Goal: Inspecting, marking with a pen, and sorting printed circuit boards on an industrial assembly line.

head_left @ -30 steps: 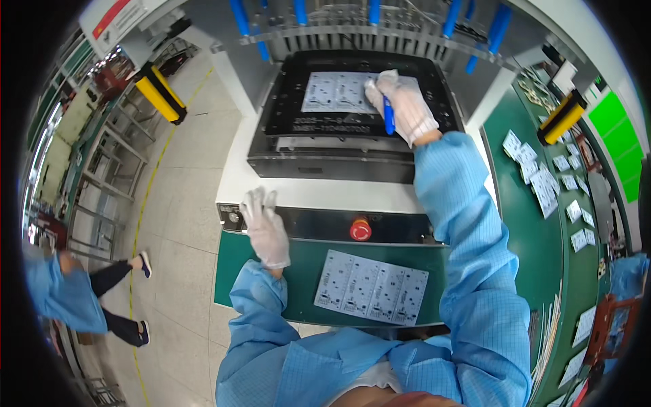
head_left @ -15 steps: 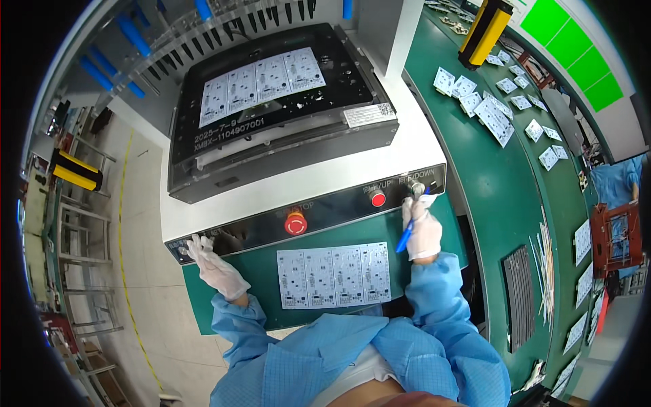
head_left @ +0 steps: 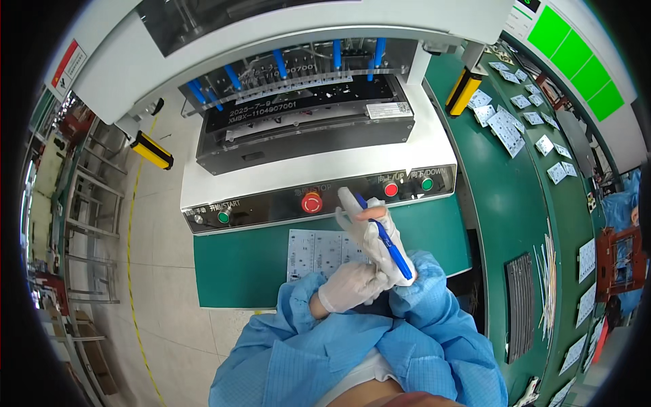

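My right hand (head_left: 388, 245), in a loose white glove, holds a blue pen (head_left: 393, 249) slanting across the palm. Some fingers point up and apart, and a bare fingertip shows past the glove. Against the heel of that hand, my left hand (head_left: 347, 287), also gloved, has its fingers bent at the right glove; their tips are partly hidden. Under both hands lies a white printed circuit board panel (head_left: 304, 254), its right part covered. Beyond them stands a press machine with a black fixture (head_left: 305, 139) below a clear plate with blue posts (head_left: 279, 64).
The front panel carries a red stop button (head_left: 311, 202), a smaller red button (head_left: 390, 189) and green buttons (head_left: 224, 216). Yellow-black sensor bars (head_left: 152, 150) flank the press. Rightward, a green bench (head_left: 498, 224) bears several circuit boards (head_left: 507, 132) and black strips (head_left: 520, 306).
Both hands have left the two ends of the button panel and come together over the circuit board panel. The press's upper plate now sits close above the fixture. The view has shifted.
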The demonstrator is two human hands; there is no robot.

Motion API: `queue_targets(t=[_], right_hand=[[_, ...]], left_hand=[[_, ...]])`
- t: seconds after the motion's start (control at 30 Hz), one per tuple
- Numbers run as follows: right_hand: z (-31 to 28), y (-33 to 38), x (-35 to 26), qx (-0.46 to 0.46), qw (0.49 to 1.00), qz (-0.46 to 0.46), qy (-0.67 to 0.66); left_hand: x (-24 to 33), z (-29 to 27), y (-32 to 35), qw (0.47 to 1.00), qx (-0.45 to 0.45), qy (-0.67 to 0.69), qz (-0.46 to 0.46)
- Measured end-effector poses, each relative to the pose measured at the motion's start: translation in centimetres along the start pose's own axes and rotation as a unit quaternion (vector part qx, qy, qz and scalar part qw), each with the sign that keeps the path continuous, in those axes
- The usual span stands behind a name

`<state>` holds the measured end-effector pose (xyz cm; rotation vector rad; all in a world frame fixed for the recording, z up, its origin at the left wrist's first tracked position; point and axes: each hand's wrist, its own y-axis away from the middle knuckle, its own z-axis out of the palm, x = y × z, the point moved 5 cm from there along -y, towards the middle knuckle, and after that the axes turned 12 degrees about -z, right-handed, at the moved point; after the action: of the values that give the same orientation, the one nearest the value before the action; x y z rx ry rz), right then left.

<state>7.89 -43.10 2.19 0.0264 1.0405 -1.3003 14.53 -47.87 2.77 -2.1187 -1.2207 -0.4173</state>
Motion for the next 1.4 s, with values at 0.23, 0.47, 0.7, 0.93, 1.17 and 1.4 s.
queue_targets(t=[0.23,0.47,0.7,0.93,1.17,1.4], right_hand=[[-1.7,2.9,1.2,0.053,0.927,0.176,0.327],[2.0,9.0,4.0,-0.334,0.574,-0.082,0.743],[0.5,8.8,1.5,-0.285,0.566,-0.116,0.765],[-7.1,10.4,-15.2,0.326,0.933,-0.116,-0.099],[-6.1,18.3,-28.5,0.444,0.758,-0.44,0.185],[-4.1,31.7,-38.9,0.459,0.574,-0.587,0.34]], left_hand=[[-1.7,-6.4,4.5,0.897,-0.048,0.419,-0.136],[-5.6,-12.8,4.4,0.774,0.451,0.427,-0.125],[-6.2,-13.1,1.5,0.864,0.37,0.335,-0.071],[-3.8,-0.5,-3.1,0.772,0.156,0.503,-0.357],[17.2,13.0,-10.3,0.991,-0.003,0.062,0.122],[24.8,18.3,-15.9,0.676,-0.394,0.614,-0.1]])
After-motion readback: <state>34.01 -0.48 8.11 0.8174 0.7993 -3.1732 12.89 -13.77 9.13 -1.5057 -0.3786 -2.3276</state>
